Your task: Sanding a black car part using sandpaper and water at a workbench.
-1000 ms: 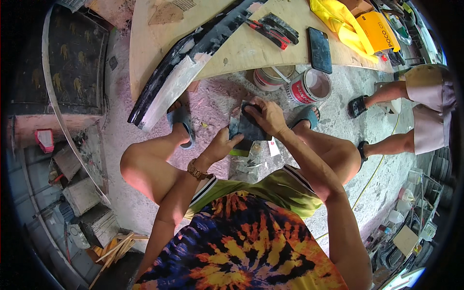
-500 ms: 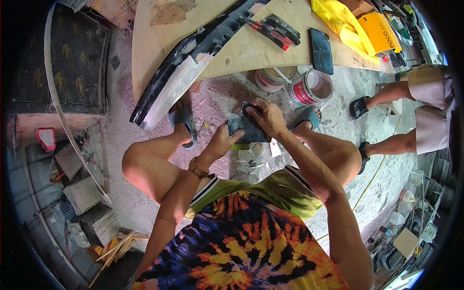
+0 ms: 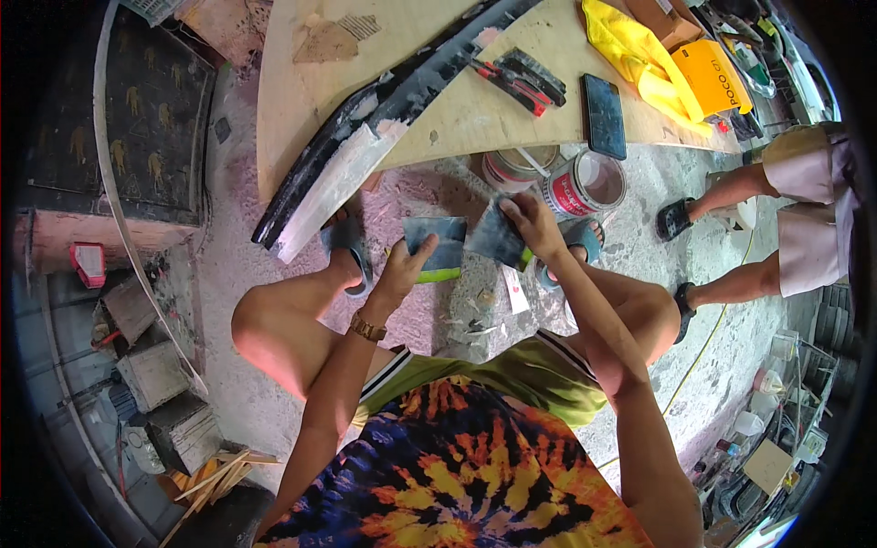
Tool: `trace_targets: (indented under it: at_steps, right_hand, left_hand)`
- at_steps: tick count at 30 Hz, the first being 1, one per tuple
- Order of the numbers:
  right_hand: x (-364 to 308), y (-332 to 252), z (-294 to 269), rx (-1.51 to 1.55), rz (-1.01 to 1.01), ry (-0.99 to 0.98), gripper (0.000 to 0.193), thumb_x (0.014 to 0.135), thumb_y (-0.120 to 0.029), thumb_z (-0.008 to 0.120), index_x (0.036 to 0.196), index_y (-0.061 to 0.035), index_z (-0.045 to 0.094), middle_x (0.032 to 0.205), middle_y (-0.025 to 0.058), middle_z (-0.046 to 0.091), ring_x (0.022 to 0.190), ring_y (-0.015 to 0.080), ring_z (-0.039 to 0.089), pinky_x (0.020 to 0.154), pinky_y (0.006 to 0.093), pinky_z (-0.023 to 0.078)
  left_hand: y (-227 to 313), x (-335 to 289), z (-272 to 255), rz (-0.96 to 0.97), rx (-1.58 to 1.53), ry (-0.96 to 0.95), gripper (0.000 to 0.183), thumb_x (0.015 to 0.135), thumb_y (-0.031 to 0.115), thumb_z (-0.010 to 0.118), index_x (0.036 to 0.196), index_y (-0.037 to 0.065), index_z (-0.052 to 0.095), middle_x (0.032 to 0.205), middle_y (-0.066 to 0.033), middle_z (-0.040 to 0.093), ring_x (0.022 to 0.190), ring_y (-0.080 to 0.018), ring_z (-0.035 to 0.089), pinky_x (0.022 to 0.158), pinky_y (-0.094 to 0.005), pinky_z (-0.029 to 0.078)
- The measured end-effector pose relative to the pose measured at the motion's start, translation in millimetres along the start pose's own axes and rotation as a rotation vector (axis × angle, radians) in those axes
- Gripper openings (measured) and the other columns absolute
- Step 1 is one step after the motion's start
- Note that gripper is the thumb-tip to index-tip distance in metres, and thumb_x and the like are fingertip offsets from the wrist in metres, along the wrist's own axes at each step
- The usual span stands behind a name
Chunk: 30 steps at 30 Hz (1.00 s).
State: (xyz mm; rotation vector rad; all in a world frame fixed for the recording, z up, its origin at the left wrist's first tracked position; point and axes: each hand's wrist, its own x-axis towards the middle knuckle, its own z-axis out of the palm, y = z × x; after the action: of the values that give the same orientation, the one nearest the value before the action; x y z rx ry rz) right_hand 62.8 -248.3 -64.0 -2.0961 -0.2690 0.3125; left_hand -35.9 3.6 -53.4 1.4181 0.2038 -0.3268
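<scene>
My left hand (image 3: 407,268) pinches a dark grey, roughly square piece of sandpaper (image 3: 438,239) with a lime-green lower edge, thumb on top. In my right hand (image 3: 534,223) is a second dark grey piece of sandpaper (image 3: 493,239), tilted, with a bit of lime green at its lower corner. The two pieces are apart, with a narrow gap between them, held above the floor between my knees. Beyond my hands, a long black curved part (image 3: 352,137) with white and grey filler patches lies across the wooden table, its near end jutting past the edge.
On the wooden table (image 3: 438,137) lie red-and-black tools (image 3: 521,84), a phone (image 3: 603,114), a yellow cloth (image 3: 639,64) and a yellow box (image 3: 713,78). Two paint cans (image 3: 585,183) stand below its edge. Another person's legs (image 3: 731,196) are at the right.
My hands were close together, with dark sheet overlapping between them. Now they have moved apart, each with its own separate piece. My view has shifted slightly.
</scene>
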Motion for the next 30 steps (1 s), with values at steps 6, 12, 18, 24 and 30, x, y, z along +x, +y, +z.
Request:
trace_targets:
  at_steps: [6, 12, 18, 24, 30]
  right_hand:
    - [-21, 13, 31, 0.135, 0.086, -0.072, 0.034, 0.094, -0.031, 0.06, 0.092, 0.0034, 0.061, 0.073, 0.0111, 0.055, 0.073, 0.0141, 0.049, 0.066, 0.0344, 0.044]
    - [4, -25, -10, 0.917, 0.344, 0.05, 0.027, 0.096, -0.031, 0.06, 0.095, -0.0044, 0.065, 0.083, -0.0005, 0.063, 0.072, 0.008, 0.055, 0.069, 0.0248, 0.045]
    - [-19, -64, 24, 0.719, 0.072, -0.394, 0.021, 0.096, -0.026, 0.06, 0.087, -0.0073, 0.06, 0.078, -0.0076, 0.056, 0.073, 0.0025, 0.048, 0.065, 0.0213, 0.041]
    - [-15, -65, 25, 0.553, -0.043, -0.348, 0.023, 0.095, -0.024, 0.063, 0.083, -0.005, 0.057, 0.074, -0.0078, 0.047, 0.068, 0.0043, 0.043, 0.061, 0.0233, 0.039]
    - [-10, -69, 20, 0.375, -0.031, -0.349, 0.027, 0.093, -0.021, 0.064, 0.079, 0.0002, 0.057, 0.071, -0.0016, 0.049, 0.068, 0.0076, 0.044, 0.06, 0.0273, 0.04]
  left_hand:
    - [8, -11, 0, -0.022, 0.029, 0.035, 0.036, 0.098, 0.037, 0.055, 0.103, 0.002, 0.06, 0.093, 0.0013, 0.055, 0.09, -0.0089, 0.048, 0.082, -0.0253, 0.041]
    - [-14, -8, -9, -0.031, -0.341, 0.107, 0.031, 0.096, 0.031, 0.061, 0.112, 0.006, 0.058, 0.093, 0.0003, 0.061, 0.085, -0.0119, 0.06, 0.078, -0.0272, 0.049]
    - [8, -6, 1, -0.227, -0.474, -0.116, 0.04, 0.1, 0.03, 0.052, 0.133, 0.008, 0.047, 0.123, -0.0031, 0.06, 0.105, -0.0106, 0.059, 0.08, -0.0218, 0.048]
    - [16, -13, 12, 0.227, -0.01, -0.183, 0.045, 0.102, 0.039, 0.043, 0.135, 0.009, 0.046, 0.122, -0.0033, 0.059, 0.109, -0.0149, 0.057, 0.095, -0.0323, 0.045]
    - [18, -7, 2, -0.343, -0.859, -0.24, 0.049, 0.098, 0.041, 0.052, 0.134, 0.008, 0.048, 0.13, -0.0084, 0.055, 0.117, -0.0222, 0.055, 0.099, -0.0356, 0.044]
